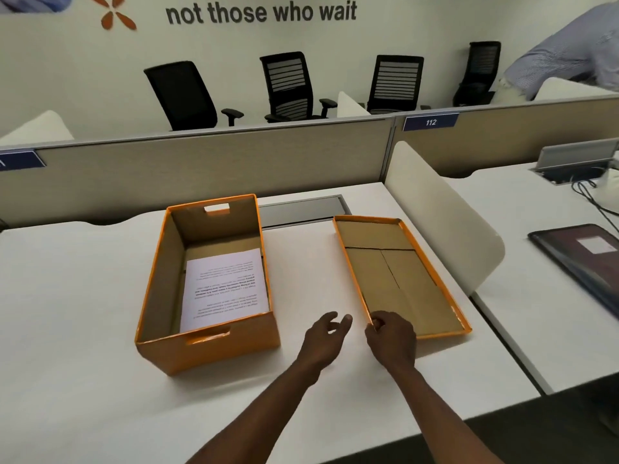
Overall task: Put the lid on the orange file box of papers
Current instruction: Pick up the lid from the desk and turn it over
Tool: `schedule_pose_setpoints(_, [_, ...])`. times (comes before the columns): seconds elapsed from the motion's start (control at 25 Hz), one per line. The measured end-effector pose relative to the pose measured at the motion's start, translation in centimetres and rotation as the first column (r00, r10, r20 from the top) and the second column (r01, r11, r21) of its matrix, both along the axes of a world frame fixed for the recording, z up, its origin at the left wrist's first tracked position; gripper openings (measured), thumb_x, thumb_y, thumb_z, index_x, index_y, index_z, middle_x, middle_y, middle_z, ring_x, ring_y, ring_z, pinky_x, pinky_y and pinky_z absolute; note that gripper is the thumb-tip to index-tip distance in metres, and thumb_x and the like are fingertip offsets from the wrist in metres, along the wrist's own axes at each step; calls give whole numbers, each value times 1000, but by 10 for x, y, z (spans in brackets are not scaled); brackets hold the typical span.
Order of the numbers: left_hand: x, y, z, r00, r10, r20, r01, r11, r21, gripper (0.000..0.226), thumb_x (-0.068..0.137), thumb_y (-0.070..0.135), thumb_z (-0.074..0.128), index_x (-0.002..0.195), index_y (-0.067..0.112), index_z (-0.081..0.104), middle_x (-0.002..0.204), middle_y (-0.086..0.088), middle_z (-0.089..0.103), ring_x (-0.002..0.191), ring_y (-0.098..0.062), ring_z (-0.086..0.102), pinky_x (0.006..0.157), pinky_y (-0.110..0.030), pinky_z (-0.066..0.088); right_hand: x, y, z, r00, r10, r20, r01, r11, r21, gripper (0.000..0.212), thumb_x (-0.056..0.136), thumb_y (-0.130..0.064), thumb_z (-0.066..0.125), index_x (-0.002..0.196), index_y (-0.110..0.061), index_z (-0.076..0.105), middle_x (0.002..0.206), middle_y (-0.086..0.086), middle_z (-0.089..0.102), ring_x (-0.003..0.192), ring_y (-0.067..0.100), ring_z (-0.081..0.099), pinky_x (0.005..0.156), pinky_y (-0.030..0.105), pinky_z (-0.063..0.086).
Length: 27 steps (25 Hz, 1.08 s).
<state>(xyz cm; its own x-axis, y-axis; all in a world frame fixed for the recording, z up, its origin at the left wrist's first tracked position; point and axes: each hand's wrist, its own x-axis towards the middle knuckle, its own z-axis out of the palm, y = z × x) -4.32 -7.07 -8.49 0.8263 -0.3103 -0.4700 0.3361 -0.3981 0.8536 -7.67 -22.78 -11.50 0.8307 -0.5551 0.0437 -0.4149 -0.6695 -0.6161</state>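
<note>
The orange file box (207, 346) stands open on the white desk, left of centre, with printed papers (224, 286) lying inside. Its lid (402, 279) lies upside down to the right, brown inside facing up, orange rim around it. My right hand (392, 336) pinches the lid's near left corner. My left hand (326, 336) hovers just left of that corner, fingers apart, holding nothing, between box and lid.
A white curved divider (442, 216) stands right of the lid. A dark laptop sleeve (582, 262) lies on the neighbouring desk. A grey cable tray (301, 209) sits behind the box. A person in a blue shirt (569, 51) leans at the far right.
</note>
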Motion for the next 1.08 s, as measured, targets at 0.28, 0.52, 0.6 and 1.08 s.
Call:
schedule_pose_setpoints(0.28, [33, -52, -4, 966, 145, -214, -186, 966, -182, 55, 96, 34, 67, 145, 14, 50, 133, -13, 65, 94, -21, 67, 69, -31, 56, -14, 11, 31, 950, 306, 59, -312, 926, 213, 22, 84, -27, 77, 104, -17, 81, 92, -3, 80, 81, 10, 72, 78, 28, 59])
schedule_pose_setpoints(0.52, [29, -29, 9, 977, 195, -90, -214, 917, -335, 23, 103, 14, 53, 122, 16, 66, 111, -5, 75, 99, -23, 71, 78, -37, 59, -34, -100, 40, 966, -226, 122, 187, 944, 272, 58, 77, -54, 78, 124, -20, 70, 127, 6, 69, 118, 25, 62, 102, 40, 47])
schedule_pose_setpoints(0.6, [24, -12, 12, 979, 178, -102, -204, 902, -381, 25, 104, 15, 52, 124, 17, 67, 114, -2, 77, 103, -21, 73, 86, -43, 60, -44, -137, 44, 952, -283, -119, 296, 741, 603, 72, 84, -66, 62, 138, -18, 59, 137, 13, 63, 123, 32, 60, 100, 43, 48])
schedule_pose_setpoints(1.08, [15, 20, 85, 832, 25, 555, -134, 978, 157, 72, 96, 49, 59, 158, 22, 33, 163, 5, 36, 152, -16, 32, 122, -31, 28, -43, -89, 107, 912, -208, 354, -138, 657, 741, 28, 100, -20, 58, 125, -22, 70, 109, -6, 79, 101, 13, 74, 86, 38, 57])
